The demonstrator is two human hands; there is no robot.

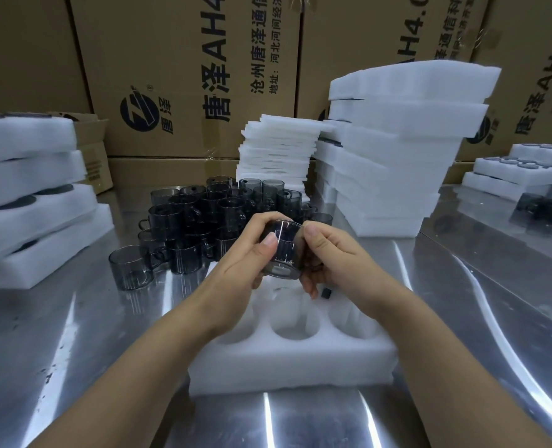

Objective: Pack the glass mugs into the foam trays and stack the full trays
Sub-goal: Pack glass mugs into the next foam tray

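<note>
A dark smoked glass mug [285, 250] is held in the air between both hands, tilted, just above the far side of a white foam tray [290, 360]. My left hand [245, 257] grips its left side with the thumb on the glass. My right hand [329, 257] grips its right side, fingers curled near the handle. The tray lies on the steel table right in front of me, and its round pockets in view hold nothing. Behind the hands stands a crowd of several more smoked mugs [203, 221].
Filled foam trays are stacked at the left [32, 202] and at the far right [520, 173]. A tall stack of foam trays [394, 150] and a pile of thin foam sheets [277, 150] stand behind. Cardboard boxes [187, 76] wall off the back.
</note>
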